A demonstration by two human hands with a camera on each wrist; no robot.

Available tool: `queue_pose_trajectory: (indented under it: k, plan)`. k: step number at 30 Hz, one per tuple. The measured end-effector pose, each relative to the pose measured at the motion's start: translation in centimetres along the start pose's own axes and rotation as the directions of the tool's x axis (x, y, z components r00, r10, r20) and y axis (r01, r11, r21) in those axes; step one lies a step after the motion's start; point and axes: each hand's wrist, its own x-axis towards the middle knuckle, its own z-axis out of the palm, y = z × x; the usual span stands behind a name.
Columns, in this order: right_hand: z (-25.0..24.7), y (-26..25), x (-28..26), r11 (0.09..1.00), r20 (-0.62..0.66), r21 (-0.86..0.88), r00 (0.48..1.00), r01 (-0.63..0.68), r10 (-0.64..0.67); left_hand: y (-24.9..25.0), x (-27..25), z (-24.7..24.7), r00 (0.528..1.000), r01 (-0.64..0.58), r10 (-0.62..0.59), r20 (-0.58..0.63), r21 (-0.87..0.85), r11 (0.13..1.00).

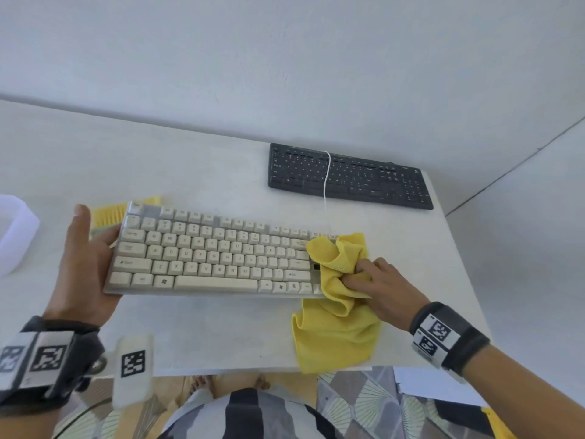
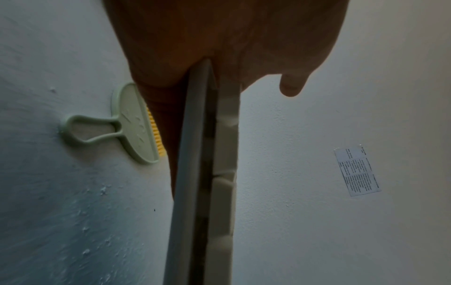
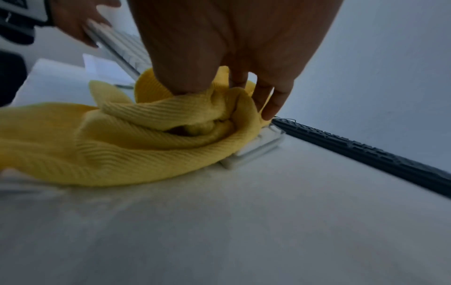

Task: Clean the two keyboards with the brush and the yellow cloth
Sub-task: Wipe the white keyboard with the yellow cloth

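Note:
A cream keyboard (image 1: 209,251) lies across the middle of the white table (image 1: 205,331). My left hand (image 1: 85,264) grips its left end, thumb over the top edge (image 2: 207,135). My right hand (image 1: 376,286) holds the bunched yellow cloth (image 1: 340,299) against the keyboard's right end (image 3: 253,154), and the cloth (image 3: 136,138) trails down onto the table towards the front edge. A black keyboard (image 1: 348,175) sits at the back right, also in the right wrist view (image 3: 366,150). The green brush (image 2: 131,123) with yellow bristles (image 1: 109,213) lies behind the cream keyboard's left end.
A white cable (image 1: 326,175) runs across the black keyboard to the cream one. A translucent white container (image 1: 14,229) stands at the table's left edge. The wall rises right behind the table. A paper label (image 2: 357,171) is stuck on the wall.

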Motion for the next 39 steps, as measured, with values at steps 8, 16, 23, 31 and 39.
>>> queue_pose_trajectory:
  k: [8, 16, 23, 31, 39]
  plan:
    - [-0.8, 1.8, -0.9, 0.955, 0.084, 0.192, 0.973, -0.226, 0.214, -1.8, 0.9, -0.9, 0.999, 0.047, -0.047, -0.021, -0.015, 0.999]
    - [-0.4, 2.5, -1.1, 0.881, 0.276, 0.282, 0.911, -0.381, 0.306, -3.8, 4.8, -4.5, 0.978, 0.189, -0.193, -0.084, -0.048, 0.981]
    - [-2.9, 3.2, 1.0, 0.831, 0.26, 0.319, 0.885, -0.456, 0.386, -3.7, 4.5, -3.4, 0.984, 0.122, -0.112, -0.141, 0.059, 0.991]
    - [-2.2, 1.4, 4.3, 0.884, 0.159, 0.292, 0.93, -0.365, 0.331, -3.7, 3.7, -2.4, 0.99, 0.06, -0.051, -0.13, 0.067, 0.996]
    - [-2.4, 0.9, 4.2, 0.8, 0.286, 0.191, 0.812, -0.568, 0.508, -3.5, 3.3, -2.0, 0.988, 0.029, -0.017, -0.151, 0.075, 0.997]
